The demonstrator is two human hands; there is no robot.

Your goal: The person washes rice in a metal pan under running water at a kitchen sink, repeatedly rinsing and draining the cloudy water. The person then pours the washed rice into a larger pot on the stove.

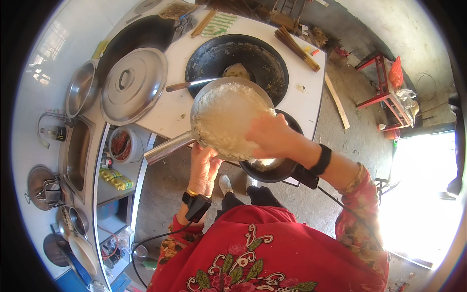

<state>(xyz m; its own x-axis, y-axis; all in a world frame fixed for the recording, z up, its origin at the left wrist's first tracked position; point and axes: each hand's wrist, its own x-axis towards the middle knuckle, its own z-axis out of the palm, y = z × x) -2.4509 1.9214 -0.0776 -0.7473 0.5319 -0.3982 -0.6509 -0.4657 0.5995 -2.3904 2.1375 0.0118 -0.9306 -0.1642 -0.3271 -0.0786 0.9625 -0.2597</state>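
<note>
My left hand (pixel 205 164) grips a large round metal scoop (pixel 171 146) from below, at its rim near the tubular handle. White, moist, grainy food that looks like rice (pixel 228 113) fills the scoop. My right hand (pixel 270 135) reaches over the right side and touches the food; its fingertips are blurred, so whether they pinch any is unclear. Partly under the scoop and right forearm is a black frying pan (pixel 268 177) with more white food inside. Behind the scoop, a big black wok (pixel 266 65) set in the counter has white residue on its wall.
A wooden-handled utensil (pixel 178 86) lies across the wok's near rim. To the left are a metal lid (pixel 135 85), a steel basin (pixel 82 89) and a sink (pixel 78 157). A bundle of sticks (pixel 297 47) rests on the white counter (pixel 303 98). A red stool (pixel 386 95) stands at right.
</note>
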